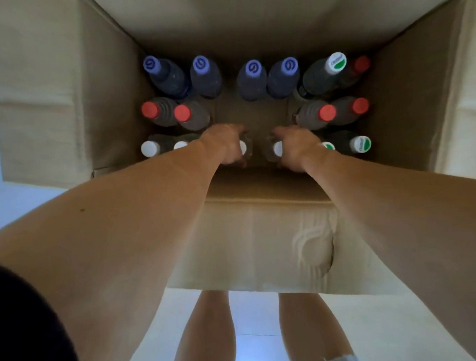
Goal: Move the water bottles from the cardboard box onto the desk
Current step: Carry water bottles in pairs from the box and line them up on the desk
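down inside the cardboard box point(248, 31), the left hand point(225, 145) grips a white-capped bottle point(243, 148) and the right hand point(297, 147) grips another white-capped bottle point(278, 148). beyond both hands stand red-capped bottles point(182, 113) and blue-capped bottles point(253, 68), upright.
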### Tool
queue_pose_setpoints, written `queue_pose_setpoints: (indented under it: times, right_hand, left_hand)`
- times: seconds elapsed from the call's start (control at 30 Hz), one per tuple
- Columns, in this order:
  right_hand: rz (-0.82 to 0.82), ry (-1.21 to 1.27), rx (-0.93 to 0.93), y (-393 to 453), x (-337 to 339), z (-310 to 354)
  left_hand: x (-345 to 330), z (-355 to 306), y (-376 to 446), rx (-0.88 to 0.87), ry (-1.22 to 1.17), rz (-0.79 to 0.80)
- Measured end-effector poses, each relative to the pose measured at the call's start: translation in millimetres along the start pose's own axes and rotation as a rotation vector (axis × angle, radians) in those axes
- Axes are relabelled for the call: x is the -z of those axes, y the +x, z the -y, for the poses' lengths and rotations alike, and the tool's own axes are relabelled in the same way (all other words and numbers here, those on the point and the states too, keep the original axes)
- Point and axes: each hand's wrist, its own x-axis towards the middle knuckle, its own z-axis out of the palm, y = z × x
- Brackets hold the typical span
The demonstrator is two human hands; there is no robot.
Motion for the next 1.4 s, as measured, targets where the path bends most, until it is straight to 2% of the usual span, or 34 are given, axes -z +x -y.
queue_pose_setpoints:
  times: [0.13, 0.23, 0.33, 0.57, 0.7, 0.87, 1.1, 1.2, 1.3, 1.4]
  right_hand:
    - [-0.112, 0.098, 0.004, 14, -9, -3]
    - [-0.202, 0.259, -0.023, 26, -2, -4]
    - [-0.210, 0.311, -0.030, 42, 11, -4]
    - [-0.182, 0.405, 0.045, 65, 3, -9]
    - [-0.178, 0.483, 0.005, 72, -13, -15]
    - [-0.247, 0.634, -0.003, 71, -18, -18]
    - [-0.165, 1.004, -0.015, 11, 30, -25]
    - [-0.073, 1.247, 0.003, -25, 67, -16]
    - [0.015, 1.361, 0.061, -71, 110, -1]
    - [0.003, 1.431, 0.098, -122, 154, 17]
  left_hand:
    - [-10, 5, 18, -0.042, -0.034, -0.034]
    - [-5, 7, 28, -0.010, -0.136, -0.162]
    - [9, 12, 38, 0.075, -0.308, -0.272]
    - [7, 17, 62, 0.116, -0.433, -0.327]
    - [-4, 24, 75, 0.165, -0.466, -0.265]
    - [-13, 20, 77, 0.126, -0.722, -0.284]
    - [25, 17, 0, 0.028, -1.024, -0.243]
    - [62, 7, -51, -0.011, -1.198, -0.152]
    - [102, -7, -105, -0.059, -1.314, -0.107]
    - [140, -28, -157, -0.084, -1.368, -0.125]
